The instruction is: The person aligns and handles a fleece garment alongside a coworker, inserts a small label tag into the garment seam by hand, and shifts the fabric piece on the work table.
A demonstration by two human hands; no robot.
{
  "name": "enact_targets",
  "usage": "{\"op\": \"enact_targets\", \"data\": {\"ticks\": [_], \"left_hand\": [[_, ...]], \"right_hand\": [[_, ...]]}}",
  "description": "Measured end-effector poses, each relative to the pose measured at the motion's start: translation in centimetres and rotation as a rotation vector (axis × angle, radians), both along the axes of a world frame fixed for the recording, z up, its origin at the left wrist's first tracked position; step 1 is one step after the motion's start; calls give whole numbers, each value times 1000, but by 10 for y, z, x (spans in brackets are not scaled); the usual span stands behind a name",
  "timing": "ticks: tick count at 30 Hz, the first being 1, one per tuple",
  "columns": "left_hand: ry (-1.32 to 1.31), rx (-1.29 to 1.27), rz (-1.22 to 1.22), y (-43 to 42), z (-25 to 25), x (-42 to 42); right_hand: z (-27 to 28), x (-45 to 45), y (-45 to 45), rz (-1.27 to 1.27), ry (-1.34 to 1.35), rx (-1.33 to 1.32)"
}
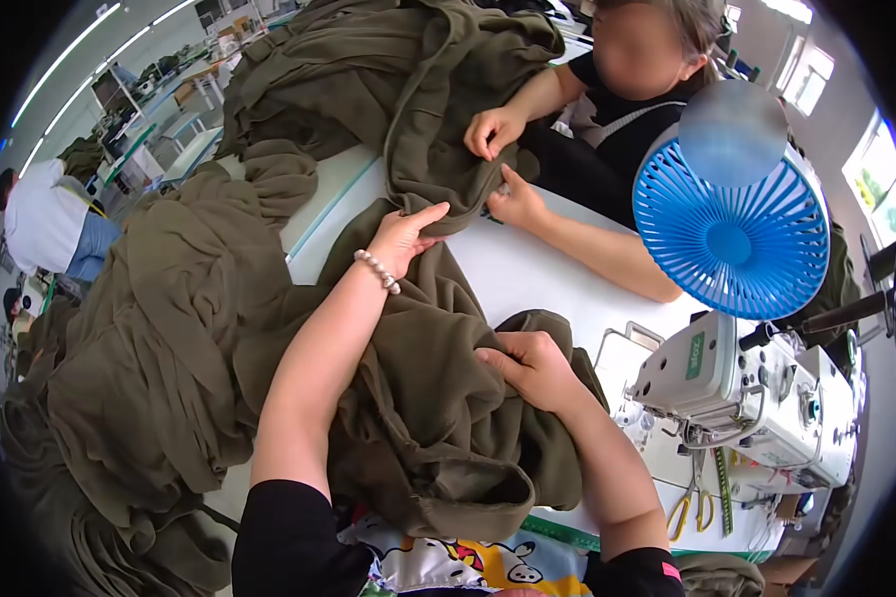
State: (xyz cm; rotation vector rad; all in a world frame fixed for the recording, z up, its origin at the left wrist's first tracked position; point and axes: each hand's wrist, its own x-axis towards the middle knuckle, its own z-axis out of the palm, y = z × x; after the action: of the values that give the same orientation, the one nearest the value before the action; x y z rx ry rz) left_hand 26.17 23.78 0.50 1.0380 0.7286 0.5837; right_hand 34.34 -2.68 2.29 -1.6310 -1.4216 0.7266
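A dark olive garment point(423, 368) of thick knit cloth lies bunched across my lap and the table edge. My left hand point(405, 241), with a beaded bracelet at the wrist, grips a fold of it near the middle of the view; the thumb points right and the other fingers are partly hidden by cloth. Closer to me, my right hand point(536, 370) is closed on the garment's right side, its fingertips hidden in the folds. Facing me, another person's two hands point(495, 131) are at the edge of the olive cloth, just beyond my left hand.
A white sewing machine point(737, 388) stands on the right, with yellow-handled scissors point(692, 512) and a green tape measure point(724, 488) beside it. Above it is a blue fan point(732, 234). Large olive cloth heaps point(159, 338) fill the left and far side of the white table point(508, 269).
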Motion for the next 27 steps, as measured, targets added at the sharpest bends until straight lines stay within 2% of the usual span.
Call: {"op": "enact_targets", "data": {"ticks": [3, 14, 27], "left_hand": [[-9, 5, -95, -1, 2, -4], [-136, 84, 146, -11, 15, -6], [-131, 205, 95, -3, 7, -5]], "right_hand": [[-1, 1, 0, -9, 17, 18], [10, 1, -2, -6, -47, -38], [7, 1, -1, -2, -38, -19]]}}
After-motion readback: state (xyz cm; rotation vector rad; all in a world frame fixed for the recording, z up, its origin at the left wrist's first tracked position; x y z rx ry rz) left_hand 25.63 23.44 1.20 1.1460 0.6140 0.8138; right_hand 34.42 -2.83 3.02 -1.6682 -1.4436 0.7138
